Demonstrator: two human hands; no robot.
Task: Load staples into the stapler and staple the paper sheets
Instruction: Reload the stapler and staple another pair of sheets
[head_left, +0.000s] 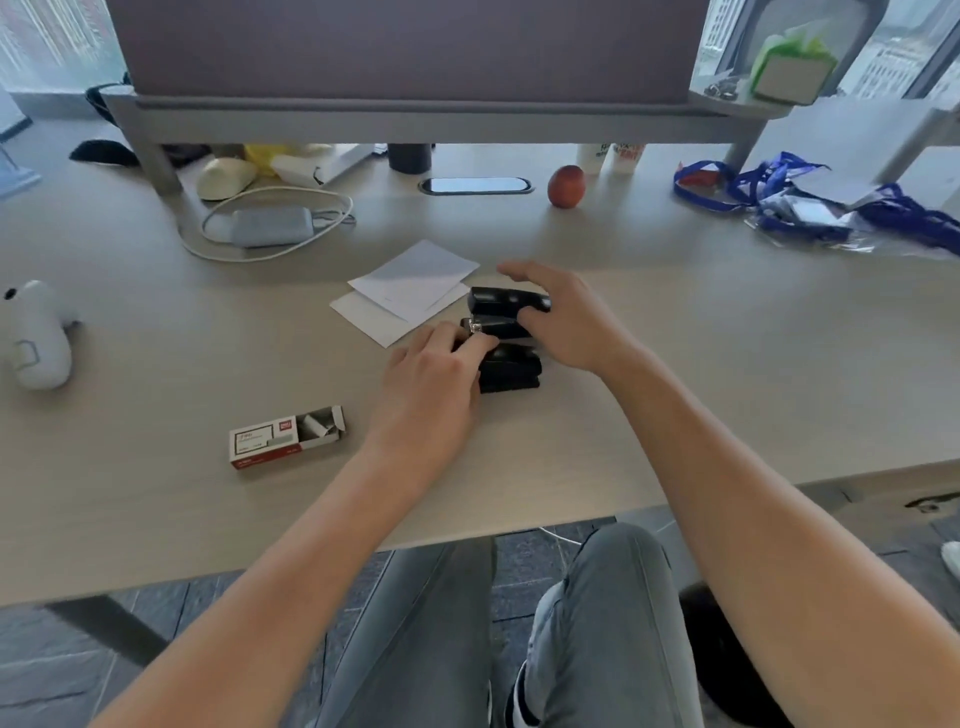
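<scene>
A black stapler (506, 332) stands on the desk with its top arm swung open. My right hand (563, 317) grips the raised top arm and the magazine. My left hand (436, 379) pinches something small and shiny at the front of the magazine; I cannot tell if it is a staple strip. Two white paper sheets (405, 293) lie overlapped just behind and left of the stapler. An open staple box (285, 436), white and red, lies to the near left with staple strips showing at its open end.
A charger brick with a white cable (270, 226) lies at the back left, an apple (566, 187) at the back centre, blue lanyards (810, 200) at the back right. A white toy (36, 338) stands at the left edge. A raised shelf (415, 119) spans the back.
</scene>
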